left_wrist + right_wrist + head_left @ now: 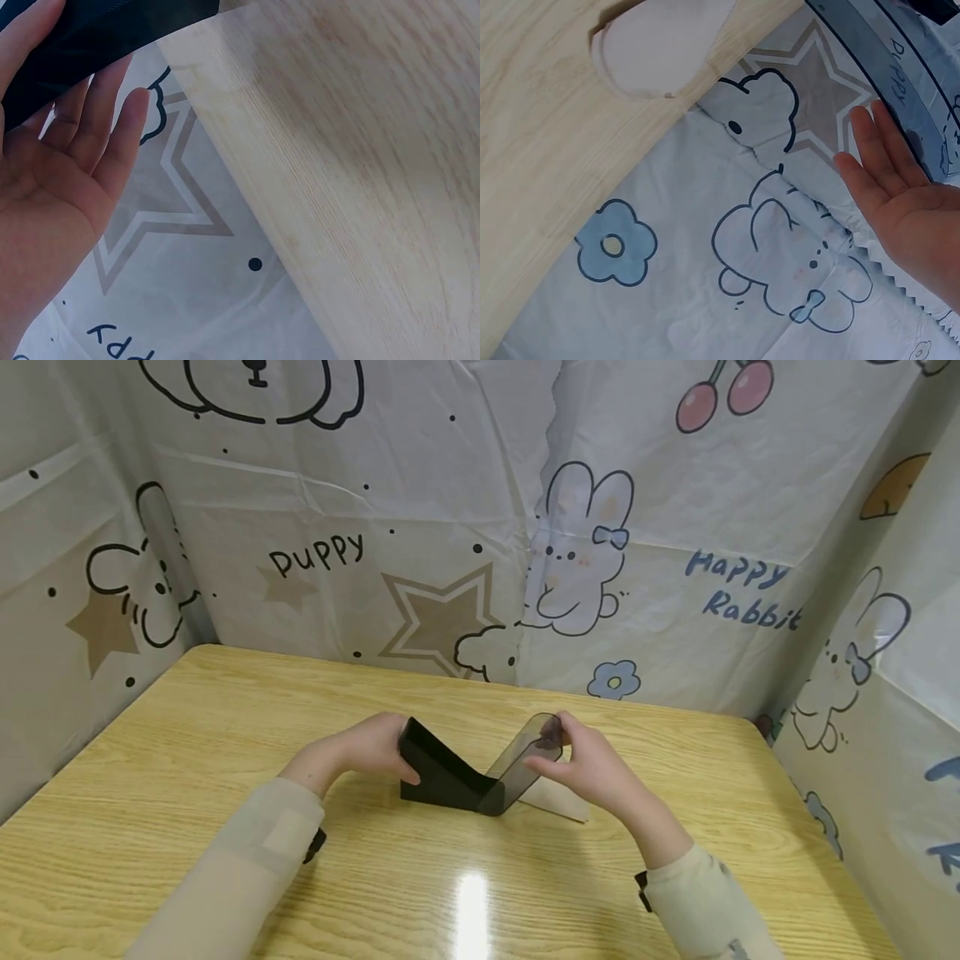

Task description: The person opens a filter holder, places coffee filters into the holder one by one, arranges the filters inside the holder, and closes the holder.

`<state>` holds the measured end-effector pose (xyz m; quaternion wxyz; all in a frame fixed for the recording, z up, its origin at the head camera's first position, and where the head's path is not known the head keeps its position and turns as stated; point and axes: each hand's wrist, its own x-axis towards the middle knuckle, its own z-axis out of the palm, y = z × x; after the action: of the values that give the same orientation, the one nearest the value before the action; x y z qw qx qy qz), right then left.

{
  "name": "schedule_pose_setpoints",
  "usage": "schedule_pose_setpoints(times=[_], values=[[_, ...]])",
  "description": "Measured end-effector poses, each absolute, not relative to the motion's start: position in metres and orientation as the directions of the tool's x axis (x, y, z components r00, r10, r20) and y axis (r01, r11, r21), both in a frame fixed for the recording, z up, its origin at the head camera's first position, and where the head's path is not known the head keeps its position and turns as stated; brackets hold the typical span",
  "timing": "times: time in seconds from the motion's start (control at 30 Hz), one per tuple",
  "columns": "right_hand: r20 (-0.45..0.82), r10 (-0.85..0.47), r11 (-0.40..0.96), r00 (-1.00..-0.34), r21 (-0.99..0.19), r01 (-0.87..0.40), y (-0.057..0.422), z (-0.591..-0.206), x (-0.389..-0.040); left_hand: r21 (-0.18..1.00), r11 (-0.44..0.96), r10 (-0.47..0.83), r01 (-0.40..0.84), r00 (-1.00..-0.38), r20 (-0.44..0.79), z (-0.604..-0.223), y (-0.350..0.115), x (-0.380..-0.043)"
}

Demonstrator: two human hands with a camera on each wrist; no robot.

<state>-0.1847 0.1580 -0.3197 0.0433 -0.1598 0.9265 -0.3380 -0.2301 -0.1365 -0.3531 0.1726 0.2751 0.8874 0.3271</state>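
A black wedge-shaped box with a smoky see-through lid stands over the middle of the table. The lid is swung up and out to the right, joined to the box at its low end. My left hand grips the box's tall left end, thumb on the near side; the left wrist view shows its fingers under the dark body. At the lid's far end, my right hand holds it between thumb and fingers. Behind and below the lid lies a flat, pale stack of what look like paper coffee filters, round-cornered with a crimped edge.
The wood-grain table runs back to a white printed cloth hung along its far side. More cloth hangs at the left and right. Both sleeves carry a dark wrist strap.
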Motion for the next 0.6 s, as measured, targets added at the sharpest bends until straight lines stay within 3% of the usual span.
schedule_pose_setpoints(times=[0.6], values=[[-0.001,-0.316,0.715,-0.949,-0.658,-0.237,0.181,-0.330,-0.181,0.690,0.636,0.590,0.346,-0.794,-0.146,-0.354,-0.138,-0.230]])
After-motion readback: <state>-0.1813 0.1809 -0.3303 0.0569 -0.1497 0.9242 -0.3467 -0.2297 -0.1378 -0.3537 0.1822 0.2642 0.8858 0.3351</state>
